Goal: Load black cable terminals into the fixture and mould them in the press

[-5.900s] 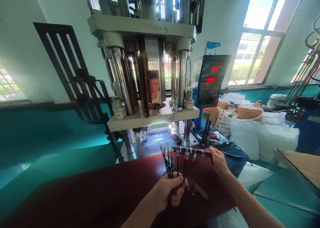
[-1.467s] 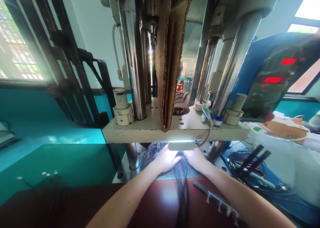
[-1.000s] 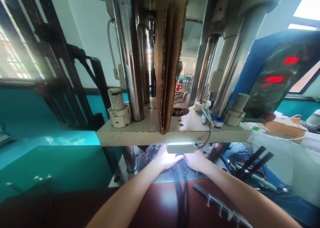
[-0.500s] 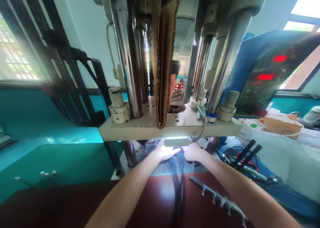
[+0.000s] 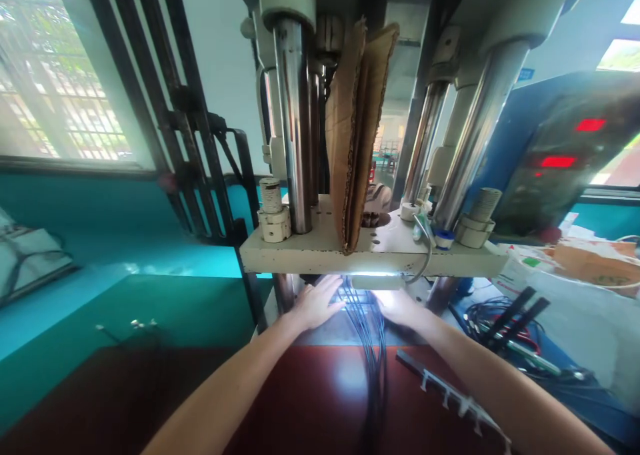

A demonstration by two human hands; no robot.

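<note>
My left hand (image 5: 317,304) lies under the press plate with its fingers stretched out, open, left of a bundle of thin black cables (image 5: 367,335). The cables run from under the plate down over the red-brown table. To their right is my right hand (image 5: 400,307), its fingers stretched forward below the lamp, partly washed out by glare and partly hidden. Beneath the hands is a metal mould or lower plate (image 5: 327,332), where the cable ends lie; details there are too bright to make out. A bar lamp (image 5: 377,282) hangs at the upper plate's front edge.
The press plate (image 5: 300,258) spans low above my hands between steel columns (image 5: 295,128). Folded cardboard (image 5: 350,148) stands on it. A grey toothed strip (image 5: 463,402) lies on the table by my right forearm. More black cables (image 5: 490,315) and a control box (image 5: 555,148) are at right.
My hands have moved apart, the left one drawing away leftward from the cables and its fingers spreading. The cables now show more fully between them. The view has turned slightly left.
</note>
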